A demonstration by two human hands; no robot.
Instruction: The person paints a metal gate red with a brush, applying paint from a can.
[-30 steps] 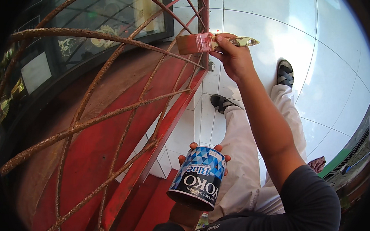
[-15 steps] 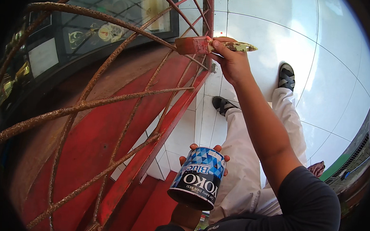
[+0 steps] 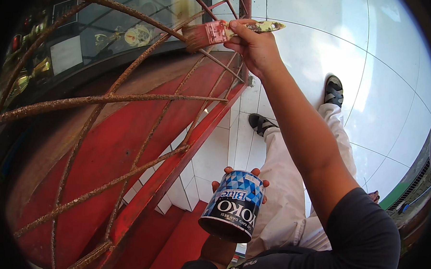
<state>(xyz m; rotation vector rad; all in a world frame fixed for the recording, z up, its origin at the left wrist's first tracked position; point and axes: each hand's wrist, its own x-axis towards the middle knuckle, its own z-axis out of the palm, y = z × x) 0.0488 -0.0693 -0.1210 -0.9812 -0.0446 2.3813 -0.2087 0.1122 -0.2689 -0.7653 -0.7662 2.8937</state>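
Note:
My right hand (image 3: 257, 49) grips a paintbrush (image 3: 216, 32) by its paint-stained handle, fingers closed near the ferrule. Reddish-brown paint coats the bristles, which rest against a curved, rusty bar of the metal grille (image 3: 58, 104). Lower down, my left hand (image 3: 216, 185) is wrapped round a blue, black and white paint can (image 3: 236, 202). Only its fingertips show past the can's far rim and sides. The can is tilted, with its base toward the view, so whatever is inside stays hidden.
A red frame post (image 3: 175, 169) edges the grille, with red panels (image 3: 144, 117) behind the bars. Beyond stands a dark-framed glass case (image 3: 129, 15). White floor tiles (image 3: 315, 47) lie beneath my sandalled feet (image 3: 334, 90). A green-edged drain grate (image 3: 408, 186) is at the right.
My right hand has carried the brush left and upward, and its bristles now bend against the curved bar. The can stays in my left hand, nearly in place. The view has shifted slightly.

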